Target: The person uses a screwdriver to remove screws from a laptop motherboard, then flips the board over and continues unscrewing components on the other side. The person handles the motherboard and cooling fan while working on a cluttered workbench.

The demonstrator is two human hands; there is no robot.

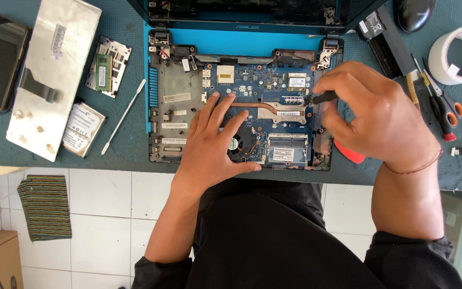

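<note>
The fingers [217, 109] of the left hand [209, 147] lie spread and flat, holding nothing, on the opened laptop base [188, 115] at the table's near edge, beside its round black fan [240, 143]. To the right, the right hand [372, 115] is curled, pinching a thin black screwdriver [322, 98] over the blue board [258, 80].

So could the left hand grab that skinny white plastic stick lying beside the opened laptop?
Probably yes. The left hand rests flat on the round black fan, holding nothing, and the white plastic stick lies on bare mat to its left, with nothing on top.
</note>
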